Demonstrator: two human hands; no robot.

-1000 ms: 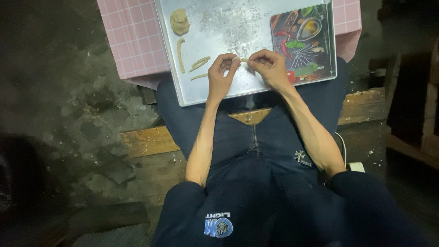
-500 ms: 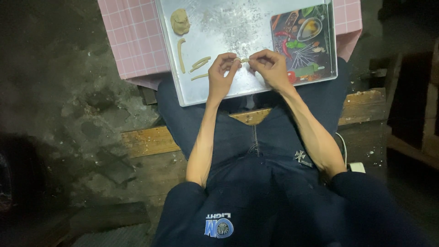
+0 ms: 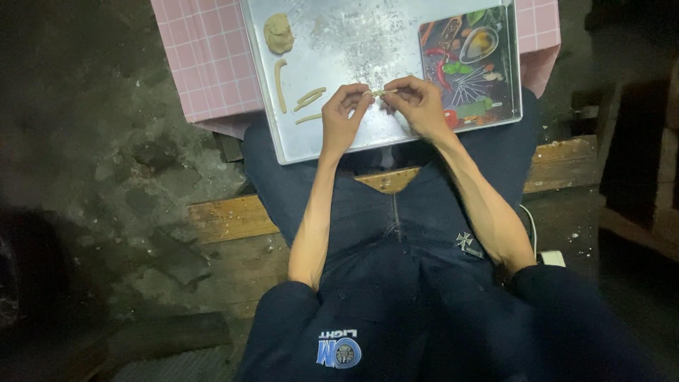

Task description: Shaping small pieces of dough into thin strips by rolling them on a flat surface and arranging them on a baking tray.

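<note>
A thin strip of tan dough (image 3: 382,93) is pinched between the fingertips of my left hand (image 3: 342,119) and my right hand (image 3: 419,105), held just above a floured metal tray (image 3: 368,42) on my lap. On the tray's left side lie a lump of dough (image 3: 279,33), one long dough strip (image 3: 281,85) and several short strips (image 3: 309,97). A picture-printed board (image 3: 470,67) showing vegetables and spices lies on the tray's right side, next to my right hand.
A pink checked cloth (image 3: 212,60) lies under the tray and hangs over both sides. I sit on a wooden plank bench (image 3: 233,216) above a dark, rough concrete floor (image 3: 92,163). Dark wooden pieces (image 3: 640,177) stand at the right.
Both hands stay at the tray's middle, working the same dough strip; the fingers have shifted only slightly.
</note>
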